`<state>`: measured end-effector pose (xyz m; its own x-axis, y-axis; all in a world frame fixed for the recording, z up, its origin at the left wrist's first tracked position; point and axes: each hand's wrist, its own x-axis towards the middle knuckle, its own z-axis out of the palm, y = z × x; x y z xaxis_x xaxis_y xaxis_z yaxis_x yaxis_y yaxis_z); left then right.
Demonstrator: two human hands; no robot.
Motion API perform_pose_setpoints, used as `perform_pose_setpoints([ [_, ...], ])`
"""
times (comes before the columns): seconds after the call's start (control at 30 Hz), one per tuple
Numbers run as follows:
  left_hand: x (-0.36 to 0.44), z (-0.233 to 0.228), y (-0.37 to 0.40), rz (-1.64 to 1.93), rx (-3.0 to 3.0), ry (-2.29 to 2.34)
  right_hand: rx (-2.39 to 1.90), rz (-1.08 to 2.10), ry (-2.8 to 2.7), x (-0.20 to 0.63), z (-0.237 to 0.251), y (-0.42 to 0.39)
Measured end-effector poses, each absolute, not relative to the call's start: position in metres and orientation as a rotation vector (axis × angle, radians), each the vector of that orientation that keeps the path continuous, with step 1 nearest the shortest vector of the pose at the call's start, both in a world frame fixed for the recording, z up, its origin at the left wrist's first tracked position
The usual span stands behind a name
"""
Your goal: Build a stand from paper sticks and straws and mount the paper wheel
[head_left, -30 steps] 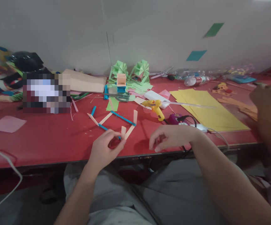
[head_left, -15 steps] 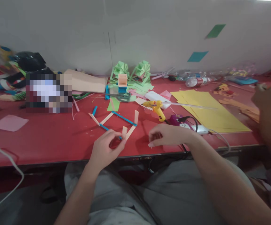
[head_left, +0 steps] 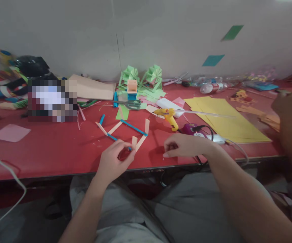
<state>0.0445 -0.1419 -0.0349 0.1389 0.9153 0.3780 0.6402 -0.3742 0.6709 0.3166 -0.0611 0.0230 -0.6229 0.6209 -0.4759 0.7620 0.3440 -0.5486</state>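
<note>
A small frame of blue and tan strips [head_left: 134, 128] lies on the red table, with short tan strips standing at its corners. At its near corner, my left hand [head_left: 115, 157] pinches a short upright tan strip [head_left: 134, 141] between thumb and forefinger. My fingers partly hide the frame's near blue side. My right hand [head_left: 180, 145] hovers to the right of the frame, apart from it, its fingers curled in and nothing visible in them. Beyond my right hand lies a yellow glue gun [head_left: 170, 119] with a long clear glue stick in its back.
A purple power strip [head_left: 190, 130] with a black cable sits behind my right hand. Yellow sheets [head_left: 227, 118] lie to the right, scissors [head_left: 133, 104] and green paper models [head_left: 154, 76] at the back. Another person's hand [head_left: 290, 104] is at far right. The table's front edge [head_left: 85, 173] is near.
My right hand has moved slightly to the right, away from the frame, and its fingers are curled a little more. My left hand stays at the same corner strip.
</note>
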Motion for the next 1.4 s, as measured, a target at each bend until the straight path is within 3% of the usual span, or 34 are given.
perform_pose_setpoints([
  [0.13, 0.044, -0.035, -0.142, 1.080, 2.076, 1.511, 1.351, -1.005, 2.402, 0.311, 0.017, -0.064],
  [0.33, 0.043, -0.035, -0.143, 1.091, 2.077, 1.492, 1.257, -1.047, 2.245, 0.311, 0.024, -0.071],
  [0.63, 0.042, -0.042, -0.140, 1.047, 2.120, 1.544, 1.380, -1.016, 2.595, 0.302, 0.015, -0.062],
  [0.93, 0.046, -0.046, -0.133, 0.927, 2.271, 1.507, 1.416, -1.373, 2.745, 0.267, 0.008, -0.078],
  [1.03, 0.046, -0.046, -0.134, 0.871, 2.335, 1.435, 1.498, -1.346, 2.778, 0.256, 0.001, -0.080],
  [1.23, 0.033, -0.035, -0.151, 1.319, 2.248, 1.293, 1.629, -1.157, 2.867, 0.263, -0.001, -0.069],
  [1.4, -0.011, -0.029, -0.156, 1.587, 2.119, 1.626, 1.644, -1.177, 2.864, 0.271, -0.004, -0.063],
])
